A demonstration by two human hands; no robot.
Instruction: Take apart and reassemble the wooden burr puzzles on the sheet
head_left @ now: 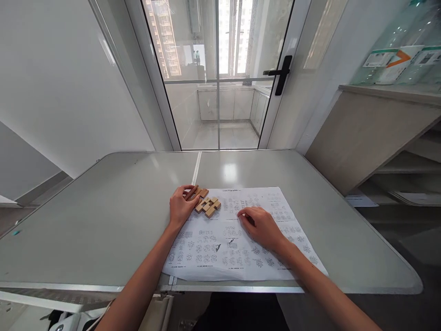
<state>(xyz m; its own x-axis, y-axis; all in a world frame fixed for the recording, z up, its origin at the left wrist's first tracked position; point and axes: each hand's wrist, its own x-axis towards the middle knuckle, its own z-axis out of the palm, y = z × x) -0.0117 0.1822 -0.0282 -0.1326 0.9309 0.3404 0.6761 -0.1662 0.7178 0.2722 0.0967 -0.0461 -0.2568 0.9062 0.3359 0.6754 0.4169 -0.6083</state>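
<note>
My left hand [181,207] is closed around a darker brown wooden puzzle piece [191,193], its fingers partly hiding it. Beside those fingertips sits a cluster of interlocked light wooden puzzle pieces [208,207], with another wooden piece [204,193] just behind. Beneath them spreads a large white paper sheet [206,271] printed with rows of small line diagrams. On the sheet's right half rests my right hand [260,225], fingers curled in and thumb tucked below. Nothing shows in that hand.
The pale table [103,230] has a seam strip [196,168] and a rounded right corner. A glass door [220,105] with a black handle [280,73] stands behind it. At right, a wooden shelf [372,124] holds clear bottles [396,55]. A small teal bit [16,233] lies far left.
</note>
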